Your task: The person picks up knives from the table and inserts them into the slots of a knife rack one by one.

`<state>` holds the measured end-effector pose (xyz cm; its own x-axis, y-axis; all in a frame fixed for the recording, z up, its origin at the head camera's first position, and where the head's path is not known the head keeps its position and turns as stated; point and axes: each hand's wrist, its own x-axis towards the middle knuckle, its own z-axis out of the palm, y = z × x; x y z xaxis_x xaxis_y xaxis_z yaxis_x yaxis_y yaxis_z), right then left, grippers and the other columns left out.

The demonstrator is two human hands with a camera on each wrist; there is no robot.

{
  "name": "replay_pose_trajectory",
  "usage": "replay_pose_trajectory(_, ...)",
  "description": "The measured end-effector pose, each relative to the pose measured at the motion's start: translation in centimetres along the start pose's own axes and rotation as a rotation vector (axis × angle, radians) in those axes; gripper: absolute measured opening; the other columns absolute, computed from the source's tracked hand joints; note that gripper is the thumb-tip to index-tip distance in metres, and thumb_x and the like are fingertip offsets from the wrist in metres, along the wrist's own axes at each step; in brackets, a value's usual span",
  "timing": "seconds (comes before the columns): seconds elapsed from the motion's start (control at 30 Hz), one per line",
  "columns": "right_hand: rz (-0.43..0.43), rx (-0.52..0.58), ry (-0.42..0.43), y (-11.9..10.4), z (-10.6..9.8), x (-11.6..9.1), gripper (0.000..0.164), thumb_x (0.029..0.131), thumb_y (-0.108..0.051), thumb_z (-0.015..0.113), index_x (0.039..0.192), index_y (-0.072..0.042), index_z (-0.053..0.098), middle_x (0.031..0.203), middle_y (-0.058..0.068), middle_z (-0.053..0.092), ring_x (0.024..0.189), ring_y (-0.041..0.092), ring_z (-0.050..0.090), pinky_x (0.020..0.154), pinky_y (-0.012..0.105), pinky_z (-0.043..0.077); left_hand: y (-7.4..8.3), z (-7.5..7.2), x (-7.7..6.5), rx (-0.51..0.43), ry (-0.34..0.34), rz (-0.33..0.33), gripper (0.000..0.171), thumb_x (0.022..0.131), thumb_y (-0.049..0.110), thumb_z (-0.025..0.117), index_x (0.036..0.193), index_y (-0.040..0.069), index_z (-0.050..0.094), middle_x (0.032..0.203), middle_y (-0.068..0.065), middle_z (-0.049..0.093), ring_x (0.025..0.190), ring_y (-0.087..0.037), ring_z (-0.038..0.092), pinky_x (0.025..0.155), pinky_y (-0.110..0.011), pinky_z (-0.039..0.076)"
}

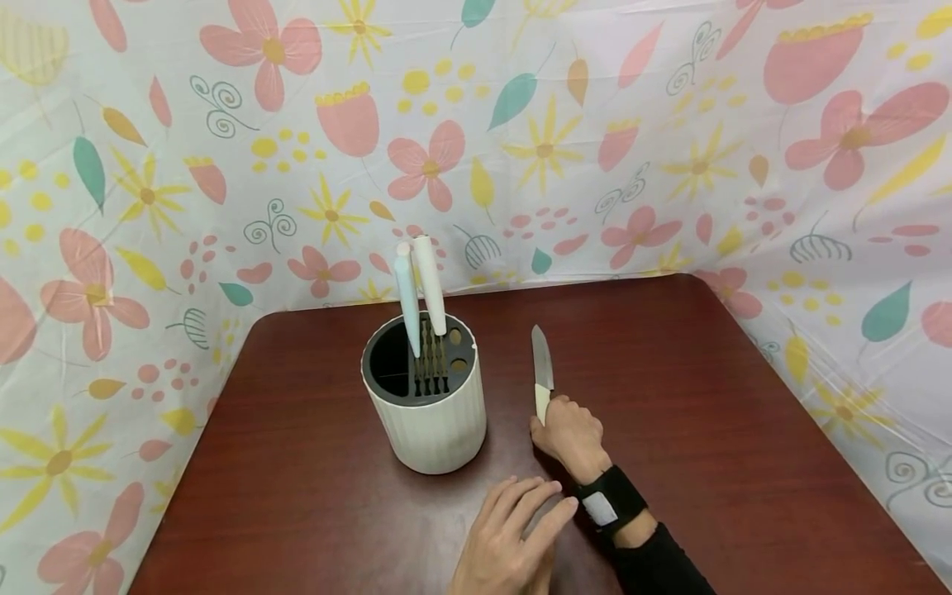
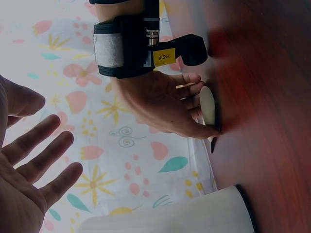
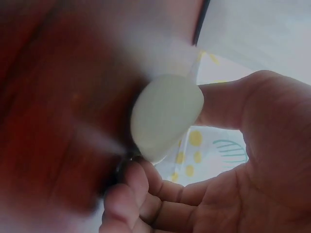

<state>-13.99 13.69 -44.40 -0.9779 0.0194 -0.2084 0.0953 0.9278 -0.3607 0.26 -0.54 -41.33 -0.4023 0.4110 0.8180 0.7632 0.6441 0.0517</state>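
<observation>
A kitchen knife (image 1: 542,364) with a cream handle lies on the brown table, its blade aimed at the back. My right hand (image 1: 573,434) pinches the handle between thumb and fingers. The butt of that handle (image 3: 165,114) fills the middle of the right wrist view. Fingers spread, my left hand (image 1: 513,537) hovers at the table's front and holds nothing. Left of the knife stands a ribbed white knife holder (image 1: 439,434) with a dark slotted top. A light blue handle (image 1: 409,302) and a white handle (image 1: 430,285) rise out of it.
The brown tabletop (image 1: 714,430) reaches back to a flower-patterned cloth (image 1: 550,124) that hangs behind and at both sides. A black wrist strap (image 1: 613,500) with a camera sits on the right wrist.
</observation>
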Motion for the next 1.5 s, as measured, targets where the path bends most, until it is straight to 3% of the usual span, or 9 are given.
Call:
replay_pose_trajectory(0.3,-0.025,0.042,0.072,0.3,-1.0,0.0,0.034,0.092,-0.033,0.063,0.083,-0.001,0.055,0.065,0.012,0.055,0.052,0.025,0.054,0.045,0.034,0.04,-0.4,0.1,0.5,0.034,0.047,0.058,0.039,0.096,0.009,0.042,0.122,0.015,0.07,0.116,-0.002,0.072,0.106,-0.018,0.067,0.089,-0.038,0.054)
replay_pose_trajectory(0.57,-0.04,0.091,0.165,0.7,-2.4,-0.6,0.032,0.09,-0.032,0.066,0.084,-0.002,0.056,0.063,0.011,0.054,0.049,0.025,0.052,0.042,0.032,0.036,-0.3,0.0,0.8,0.042,0.055,0.045,0.039,0.096,0.008,0.041,0.121,0.015,0.07,0.116,-0.003,0.072,0.106,-0.02,0.068,0.088,-0.039,0.055)
replay_pose_trajectory(0.73,-0.068,0.172,0.271,0.9,-3.1,-1.1,0.027,0.089,-0.025,0.066,0.089,0.001,0.057,0.063,0.011,0.054,0.046,0.023,0.051,0.04,0.03,0.036,-0.2,-0.2,0.9,0.026,0.037,0.011,0.04,0.097,0.008,0.04,0.123,0.015,0.069,0.119,-0.003,0.071,0.108,-0.02,0.067,0.091,-0.039,0.054)
replay_pose_trajectory(0.87,-0.098,0.242,0.349,1.1,-3.7,-1.1,0.025,0.088,-0.02,0.067,0.095,0.003,0.061,0.064,0.013,0.059,0.045,0.022,0.052,0.041,0.029,0.039,-0.3,-0.1,1.0,0.038,0.057,0.027,0.04,0.095,0.007,0.04,0.121,0.014,0.07,0.117,-0.004,0.072,0.106,-0.021,0.068,0.09,-0.04,0.055)
replay_pose_trajectory(1.03,-0.159,0.274,0.48,1.2,-4.5,-0.8,0.028,0.084,-0.017,0.072,0.102,0.004,0.065,0.072,0.017,0.067,0.051,0.026,0.058,0.053,0.042,0.051,-0.6,0.2,1.5,0.055,0.101,0.06,0.039,0.094,0.007,0.041,0.118,0.012,0.071,0.116,-0.007,0.072,0.104,-0.022,0.069,0.088,-0.041,0.055)
replay_pose_trajectory(1.13,-0.193,0.3,0.54,1.2,-4.8,-0.8,0.027,0.083,-0.015,0.074,0.102,0.004,0.068,0.072,0.017,0.068,0.052,0.026,0.058,0.06,0.048,0.052,-0.7,0.3,1.8,0.055,0.117,0.067,0.037,0.095,0.008,0.042,0.117,0.011,0.071,0.118,-0.008,0.071,0.104,-0.023,0.069,0.088,-0.041,0.055)
replay_pose_trajectory(1.3,-0.237,0.358,0.625,1.3,-5.2,-0.5,0.024,0.081,-0.012,0.076,0.099,0.002,0.071,0.07,0.015,0.069,0.051,0.023,0.057,0.058,0.046,0.051,-1.0,0.3,2.3,0.059,0.145,0.09,0.035,0.098,0.011,0.041,0.116,0.01,0.071,0.117,-0.011,0.07,0.103,-0.024,0.068,0.085,-0.042,0.056)
replay_pose_trajectory(1.5,-0.281,0.424,0.702,1.2,-5.8,-0.7,0.027,0.077,-0.013,0.081,0.099,-0.001,0.074,0.074,0.014,0.073,0.055,0.026,0.062,0.057,0.043,0.052,-0.9,0.3,2.3,0.045,0.122,0.05,0.035,0.1,0.012,0.041,0.119,0.011,0.07,0.121,-0.01,0.069,0.104,-0.024,0.068,0.085,-0.042,0.056)
